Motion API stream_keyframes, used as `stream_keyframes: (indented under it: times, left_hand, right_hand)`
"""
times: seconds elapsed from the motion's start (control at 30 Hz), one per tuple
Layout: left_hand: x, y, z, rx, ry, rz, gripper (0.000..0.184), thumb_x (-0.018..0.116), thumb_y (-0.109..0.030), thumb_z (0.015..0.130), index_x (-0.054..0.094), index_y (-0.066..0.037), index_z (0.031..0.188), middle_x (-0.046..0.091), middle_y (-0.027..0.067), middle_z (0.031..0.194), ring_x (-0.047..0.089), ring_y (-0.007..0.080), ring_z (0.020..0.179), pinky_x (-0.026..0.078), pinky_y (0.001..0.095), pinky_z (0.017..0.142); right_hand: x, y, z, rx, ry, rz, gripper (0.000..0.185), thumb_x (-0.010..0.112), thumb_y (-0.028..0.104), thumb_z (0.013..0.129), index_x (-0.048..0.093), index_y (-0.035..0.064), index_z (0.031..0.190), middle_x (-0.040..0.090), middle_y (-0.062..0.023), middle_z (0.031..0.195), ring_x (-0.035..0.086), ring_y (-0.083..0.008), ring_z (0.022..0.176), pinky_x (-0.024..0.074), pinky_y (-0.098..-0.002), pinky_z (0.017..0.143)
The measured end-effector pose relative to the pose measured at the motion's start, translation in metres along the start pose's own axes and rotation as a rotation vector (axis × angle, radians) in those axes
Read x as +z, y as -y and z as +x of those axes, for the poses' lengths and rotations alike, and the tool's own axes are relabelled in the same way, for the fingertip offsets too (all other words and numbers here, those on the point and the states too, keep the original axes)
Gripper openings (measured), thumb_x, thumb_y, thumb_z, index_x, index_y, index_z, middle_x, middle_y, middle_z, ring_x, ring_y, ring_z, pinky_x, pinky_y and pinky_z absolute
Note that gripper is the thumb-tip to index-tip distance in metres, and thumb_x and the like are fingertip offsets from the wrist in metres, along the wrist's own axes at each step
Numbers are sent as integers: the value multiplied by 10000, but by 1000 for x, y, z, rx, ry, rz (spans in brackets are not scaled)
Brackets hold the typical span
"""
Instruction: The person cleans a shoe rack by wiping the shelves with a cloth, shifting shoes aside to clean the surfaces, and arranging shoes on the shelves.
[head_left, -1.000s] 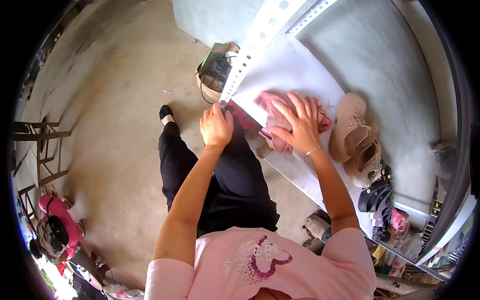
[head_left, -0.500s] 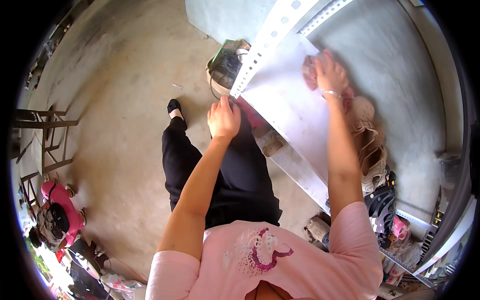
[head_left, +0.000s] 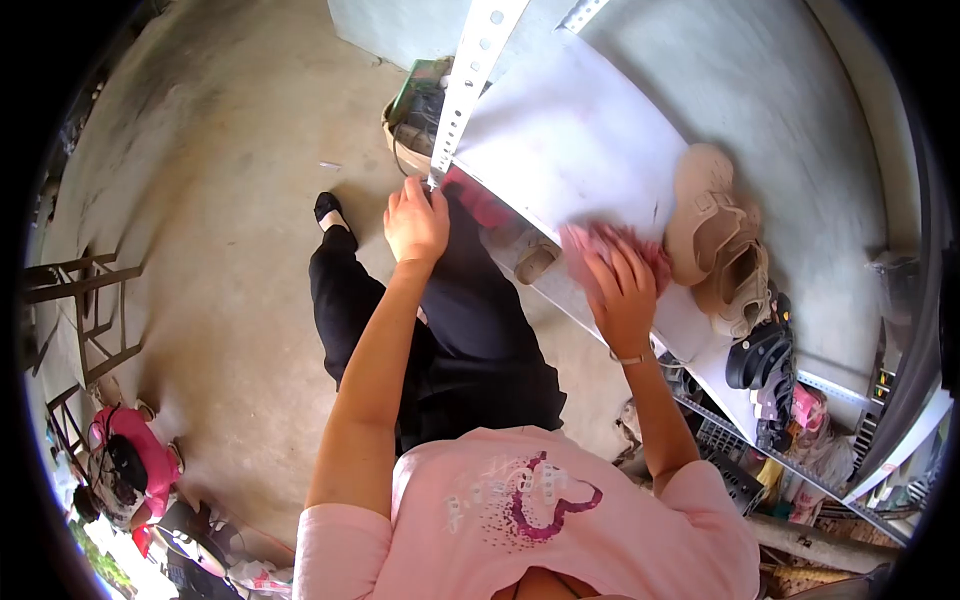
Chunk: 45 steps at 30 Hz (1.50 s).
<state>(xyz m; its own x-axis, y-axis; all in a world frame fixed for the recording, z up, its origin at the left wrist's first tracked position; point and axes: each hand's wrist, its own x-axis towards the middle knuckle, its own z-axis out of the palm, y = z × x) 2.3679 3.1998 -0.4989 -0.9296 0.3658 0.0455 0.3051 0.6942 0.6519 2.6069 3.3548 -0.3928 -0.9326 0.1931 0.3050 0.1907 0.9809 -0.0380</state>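
Observation:
A crumpled pink cloth (head_left: 590,243) lies on the white shelf board (head_left: 570,130), near its front edge. My right hand (head_left: 622,285) presses on the cloth, fingers bent over it. At the shelf's front corner, my left hand (head_left: 415,222) is closed around the lower end of the white perforated metal post (head_left: 462,95). Right of the cloth, beige shoes (head_left: 705,215) stand on the board, with black sandals (head_left: 755,357) beyond them.
A basket (head_left: 404,148) with cables and a green item stands on the floor behind the post. More shoes (head_left: 537,258) sit on a lower shelf. A wooden stool (head_left: 85,280) is at the left, and a person in pink (head_left: 145,455) is at the lower left.
My right hand first moved with the cloth to the back of the board, then came back to its front edge. My left hand has stayed at the post.

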Motion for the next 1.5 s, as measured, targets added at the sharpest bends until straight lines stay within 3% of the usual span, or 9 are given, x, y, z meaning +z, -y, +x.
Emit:
stream_keyframes:
  times: [0.07, 0.2, 0.33, 0.53, 0.67, 0.77, 0.87, 1.23, 1.5]
  left_hand:
    - [-1, 4, -2, -3, -2, -3, 275, 512, -270, 856, 493, -77, 1051, 628, 74, 995, 538, 286, 993, 390, 428, 869]
    - [-1, 12, -3, 1, -13, -34, 281, 513, -264, 856, 489, -77, 1065, 628, 76, 993, 532, 290, 997, 386, 430, 872]
    - [2, 9, -6, 14, -18, -30, 283, 515, -260, 851, 491, -66, 1056, 631, 87, 961, 532, 299, 982, 389, 437, 860]
    - [6, -10, -13, 90, -38, -55, 292, 533, -263, 838, 495, -62, 1047, 626, 84, 969, 535, 293, 985, 399, 436, 848]
    - [10, -19, -13, 121, -40, -57, 294, 540, -259, 834, 503, -60, 1047, 623, 81, 968, 537, 287, 993, 404, 429, 850]
    - [12, -20, -13, 145, -46, -23, 291, 540, -256, 834, 505, -61, 1047, 622, 78, 967, 538, 286, 991, 402, 428, 856]
    - [9, -21, -12, 132, -43, -28, 287, 538, -258, 839, 507, -67, 1052, 623, 73, 967, 538, 283, 993, 398, 427, 864]
    - [7, -11, -5, 71, 9, 18, 302, 535, -257, 850, 508, -65, 1081, 629, 76, 963, 547, 289, 977, 403, 424, 854]
    - [9, -12, -2, 56, 6, 5, 291, 534, -253, 847, 513, -67, 1070, 642, 77, 941, 555, 279, 974, 408, 424, 852]
  right_hand:
    - [-13, 0, -37, 14, -43, -105, 423, 596, 56, 715, 577, 91, 1137, 543, -91, 1207, 503, -302, 1115, 367, -409, 956]
    - [-40, -12, -122, 333, 80, -361, 432, 574, 3, 700, 578, 96, 1122, 549, -66, 1196, 479, -296, 1116, 357, -425, 972]
    - [-58, -26, -147, 466, 82, -286, 438, 575, 12, 702, 571, 105, 1130, 549, -73, 1194, 473, -319, 1111, 352, -452, 971]
    - [-22, 0, -69, 193, -69, -213, 425, 590, 26, 682, 624, 135, 1091, 579, -53, 1167, 495, -309, 1082, 386, -416, 938]
    - [14, 10, -25, 58, -183, -312, 419, 616, 124, 697, 626, 182, 1112, 559, -33, 1123, 498, -259, 1026, 386, -401, 869]
    - [20, 24, 13, 57, -47, -261, 435, 659, 172, 678, 622, 202, 1110, 546, -29, 1106, 495, -259, 1014, 384, -407, 864]
    - [27, 24, 39, 60, -155, -134, 455, 695, 212, 654, 622, 213, 1103, 542, -29, 1094, 494, -261, 1003, 382, -407, 859]
    - [19, 14, 57, 128, -143, 134, 408, 722, 278, 647, 642, 182, 1035, 558, -48, 1050, 501, -276, 937, 402, -403, 831]
    - [36, 35, 52, 237, -323, -76, 373, 702, 351, 662, 648, 198, 998, 586, -18, 984, 529, -270, 936, 400, -396, 807]
